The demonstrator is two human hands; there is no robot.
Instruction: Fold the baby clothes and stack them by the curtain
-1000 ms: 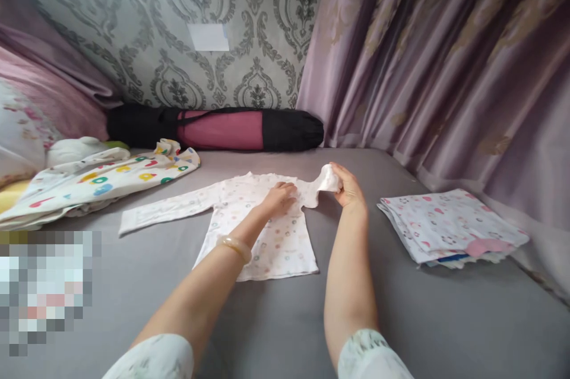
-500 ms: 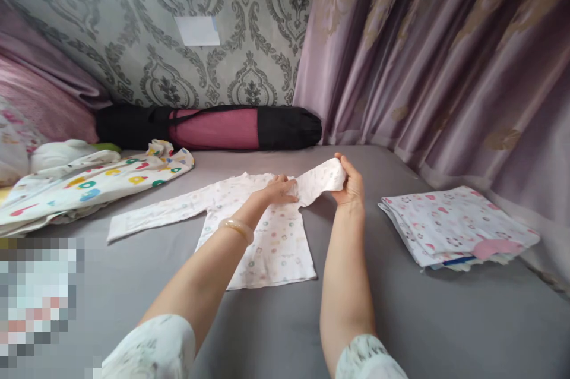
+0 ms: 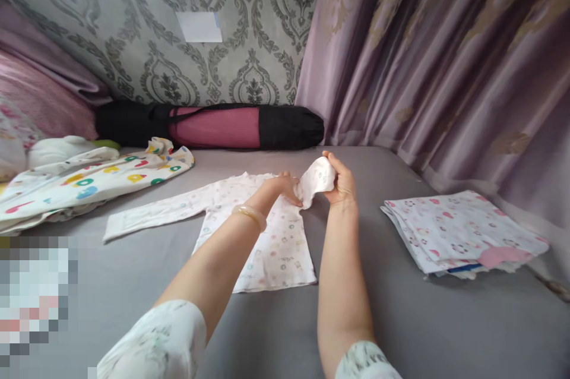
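A small white long-sleeved shirt (image 3: pixel 280 248) with a pale print lies spread on the grey sheet, its left sleeve stretched out flat. My right hand (image 3: pixel 342 184) grips the end of the other sleeve (image 3: pixel 319 176) and holds it raised and bent above the sheet. My left hand (image 3: pixel 287 186), below a pale bangle, is at that sleeve's shoulder seam, thumb and fingers bunched round the fabric there. Part of the shirt's chest is hidden under my left forearm.
A folded white cloth with pink print (image 3: pixel 463 227) lies at the right. Colourful printed clothing (image 3: pixel 120 180) is heaped at the left. A black and pink long bag (image 3: pixel 218 128) lies against the wall, beside purple curtains (image 3: pixel 401 58). The lower left corner is pixelated.
My right hand has moved left with the sleeve end, so the sleeve is now more bunched. My left hand has shifted slightly right and closed at the shoulder.
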